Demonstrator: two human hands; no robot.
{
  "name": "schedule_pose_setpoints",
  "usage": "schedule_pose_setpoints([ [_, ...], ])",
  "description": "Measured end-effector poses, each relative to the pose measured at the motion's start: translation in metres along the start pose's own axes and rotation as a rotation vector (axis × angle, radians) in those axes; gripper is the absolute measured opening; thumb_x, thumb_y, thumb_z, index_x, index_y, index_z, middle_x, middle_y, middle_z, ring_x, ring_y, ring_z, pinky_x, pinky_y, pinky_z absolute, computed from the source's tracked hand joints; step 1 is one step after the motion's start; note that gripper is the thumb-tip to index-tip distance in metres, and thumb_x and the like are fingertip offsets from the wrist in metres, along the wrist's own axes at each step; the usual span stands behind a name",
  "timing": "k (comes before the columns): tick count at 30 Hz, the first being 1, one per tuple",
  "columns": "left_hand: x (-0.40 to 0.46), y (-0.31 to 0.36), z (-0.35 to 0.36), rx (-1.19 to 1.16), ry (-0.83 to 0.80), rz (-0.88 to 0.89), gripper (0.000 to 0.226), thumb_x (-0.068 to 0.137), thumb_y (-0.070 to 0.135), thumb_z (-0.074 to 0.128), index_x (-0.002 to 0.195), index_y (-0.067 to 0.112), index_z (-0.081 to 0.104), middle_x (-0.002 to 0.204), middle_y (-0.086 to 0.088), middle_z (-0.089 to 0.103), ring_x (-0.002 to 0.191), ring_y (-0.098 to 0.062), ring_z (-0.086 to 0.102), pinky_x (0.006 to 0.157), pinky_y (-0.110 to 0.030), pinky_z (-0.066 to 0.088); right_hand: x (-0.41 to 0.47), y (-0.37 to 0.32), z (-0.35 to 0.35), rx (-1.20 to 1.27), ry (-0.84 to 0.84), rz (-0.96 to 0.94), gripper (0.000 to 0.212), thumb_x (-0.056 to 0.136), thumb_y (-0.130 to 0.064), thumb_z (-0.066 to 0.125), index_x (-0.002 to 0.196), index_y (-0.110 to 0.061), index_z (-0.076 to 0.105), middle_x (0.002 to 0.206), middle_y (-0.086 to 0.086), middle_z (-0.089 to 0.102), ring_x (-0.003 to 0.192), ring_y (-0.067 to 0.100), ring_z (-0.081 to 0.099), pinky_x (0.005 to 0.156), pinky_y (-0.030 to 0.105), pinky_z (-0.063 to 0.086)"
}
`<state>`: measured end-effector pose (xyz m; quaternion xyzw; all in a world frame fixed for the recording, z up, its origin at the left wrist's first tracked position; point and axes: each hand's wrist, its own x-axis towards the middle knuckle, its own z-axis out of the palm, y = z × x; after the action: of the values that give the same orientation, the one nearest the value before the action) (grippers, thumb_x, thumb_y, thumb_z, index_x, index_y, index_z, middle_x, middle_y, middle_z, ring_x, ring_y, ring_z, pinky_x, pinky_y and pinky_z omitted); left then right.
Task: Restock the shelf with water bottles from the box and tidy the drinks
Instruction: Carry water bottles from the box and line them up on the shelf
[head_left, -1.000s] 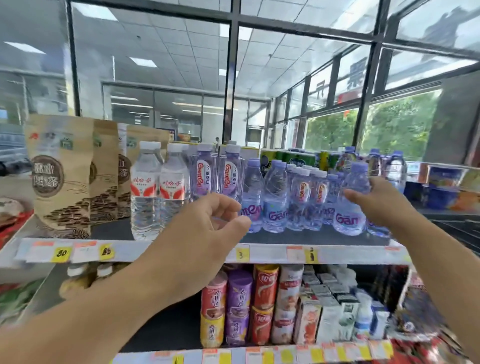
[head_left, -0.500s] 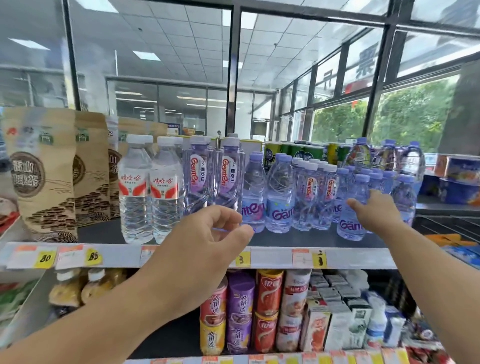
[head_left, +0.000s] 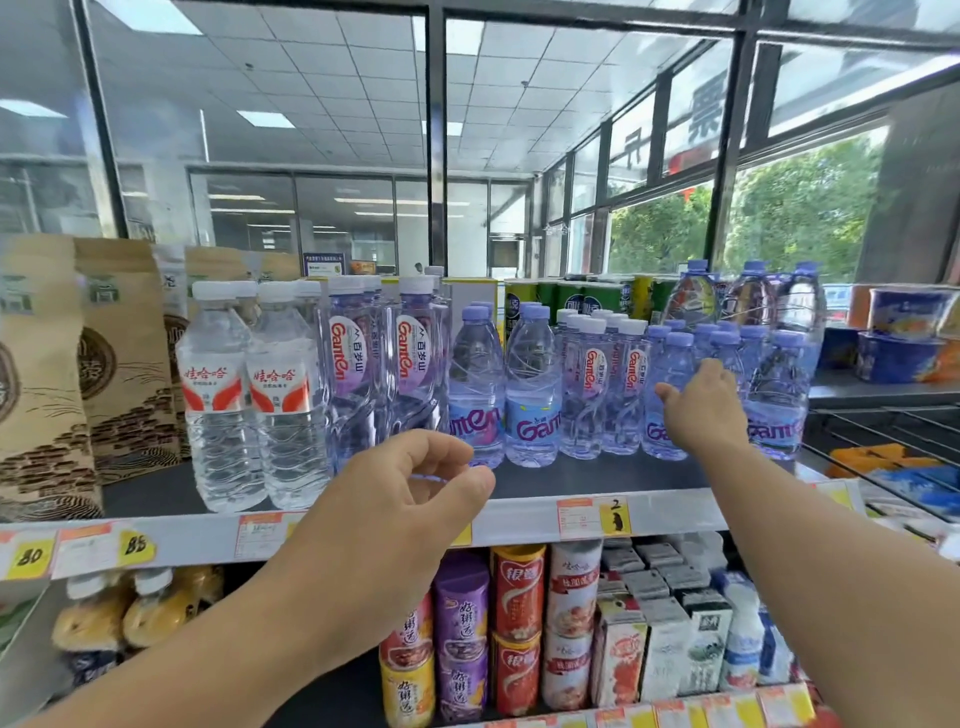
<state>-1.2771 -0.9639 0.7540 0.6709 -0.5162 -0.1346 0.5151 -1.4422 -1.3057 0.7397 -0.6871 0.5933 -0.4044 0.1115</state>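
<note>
Water bottles fill the top shelf (head_left: 597, 475): two white-capped ones (head_left: 254, 400) at the left, then tall Ganten bottles (head_left: 384, 369), then small purple-capped Ganten bottles (head_left: 530, 384). My right hand (head_left: 701, 405) reaches into the right group and holds a small Ganten bottle (head_left: 665, 410) standing on the shelf, thumb across its front, the fingers partly hidden behind it. My left hand (head_left: 405, 499) hovers in front of the shelf edge with loosely curled fingers, holding nothing. No box is in view.
Brown paper bags (head_left: 78, 374) stand at the shelf's far left. Green cans (head_left: 566, 296) and larger bottles (head_left: 748, 296) sit behind the small ones. The lower shelf holds porridge cans (head_left: 514, 623) and drink cartons (head_left: 670, 634). A wire rack (head_left: 883, 431) lies to the right.
My right hand has carried the small bottle down and back onto the shelf among the others. My left hand has stayed about where it was. The view has shifted right.
</note>
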Motion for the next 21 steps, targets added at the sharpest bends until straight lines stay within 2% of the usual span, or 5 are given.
schedule_pose_setpoints([
  [10, -0.002, 0.001, 0.000, 0.036, -0.010, 0.005, 0.022, 0.085, 0.051, 0.061, 0.101, 0.037, 0.064, 0.094, 0.022, 0.070, 0.086, 0.015, 0.062, 0.071, -0.008, 0.043, 0.006, 0.003, 0.007, 0.012, 0.037, 0.030, 0.054, 0.100, -0.033, 0.057, 0.139, -0.004, 0.034, 0.144, 0.026, 0.033, 0.124, 0.051, 0.046, 0.096, 0.057, 0.043],
  [13, -0.005, -0.001, -0.001, 0.031, -0.025, 0.013, 0.021, 0.084, 0.051, 0.062, 0.099, 0.037, 0.065, 0.091, 0.026, 0.070, 0.086, 0.014, 0.063, 0.064, -0.005, 0.045, -0.014, -0.001, 0.003, 0.093, 0.165, 0.012, 0.052, 0.100, -0.035, 0.055, 0.139, -0.006, 0.037, 0.143, 0.020, 0.038, 0.125, 0.043, 0.047, 0.093, 0.053, 0.044],
  [15, -0.009, -0.003, -0.003, 0.034, -0.031, 0.018, 0.020, 0.084, 0.050, 0.063, 0.098, 0.036, 0.066, 0.088, 0.030, 0.068, 0.085, 0.013, 0.063, 0.060, -0.002, 0.044, -0.038, -0.013, 0.002, 0.172, 0.306, -0.085, 0.040, 0.100, -0.033, 0.053, 0.132, -0.009, 0.045, 0.134, 0.014, 0.047, 0.117, 0.036, 0.052, 0.085, 0.046, 0.045],
  [17, -0.015, -0.006, -0.005, 0.057, -0.033, 0.019, 0.019, 0.084, 0.049, 0.063, 0.097, 0.036, 0.067, 0.087, 0.031, 0.068, 0.084, 0.012, 0.063, 0.061, -0.004, 0.045, -0.071, -0.034, 0.000, 0.257, 0.379, -0.251, 0.026, 0.099, -0.027, 0.054, 0.119, -0.012, 0.055, 0.115, 0.007, 0.056, 0.098, 0.030, 0.058, 0.071, 0.036, 0.041],
  [21, -0.034, -0.016, -0.010, 0.101, -0.060, -0.013, 0.017, 0.086, 0.046, 0.064, 0.097, 0.034, 0.068, 0.086, 0.021, 0.071, 0.081, 0.007, 0.065, 0.071, -0.015, 0.045, -0.166, -0.075, 0.010, 0.329, 0.193, -0.622, 0.006, 0.093, -0.023, 0.061, 0.096, -0.018, 0.062, 0.073, -0.012, 0.051, 0.063, 0.012, 0.048, 0.055, 0.027, 0.031],
])
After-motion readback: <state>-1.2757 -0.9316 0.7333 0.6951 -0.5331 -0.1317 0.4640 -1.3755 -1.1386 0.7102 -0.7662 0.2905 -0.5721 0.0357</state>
